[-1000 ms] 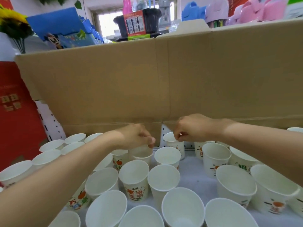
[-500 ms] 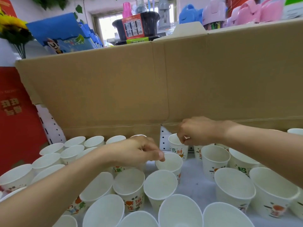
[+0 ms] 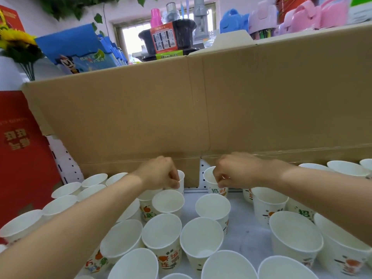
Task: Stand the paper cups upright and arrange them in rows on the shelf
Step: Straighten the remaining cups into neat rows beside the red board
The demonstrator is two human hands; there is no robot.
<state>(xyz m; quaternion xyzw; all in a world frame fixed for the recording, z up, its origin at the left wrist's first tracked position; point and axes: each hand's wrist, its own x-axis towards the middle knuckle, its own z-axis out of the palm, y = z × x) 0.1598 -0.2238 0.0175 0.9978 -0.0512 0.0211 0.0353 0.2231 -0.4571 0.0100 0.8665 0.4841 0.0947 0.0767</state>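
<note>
Left hand point(image 3: 159, 174) — fingers curled, pinching rim of back cup point(image 3: 182, 178) at 11 o'clock. Right hand point(image 3: 235, 172) — fingers curled, pinching rim of printed cup point(image 3: 209, 181) at 1 o'clock. Other paper cups point(image 3: 212, 206) upright across white shelf point(image 3: 243, 234), 6 o'clock; cardboard wall point(image 3: 141, 117) at 12.

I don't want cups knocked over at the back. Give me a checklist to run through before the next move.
1. Left hand holds the back cup: fingers curled at its rim, ok.
2. Right hand holds the printed cup: pinches the rim, ok.
3. Both held cups upright: ok.
4. Gap between the held cups and the cardboard behind: the hands hide it, cannot tell.
5. Front cups in straight rows: staggered, not ok.
6. Bare shelf left for straightening: a strip shows right of centre, ok.
</note>
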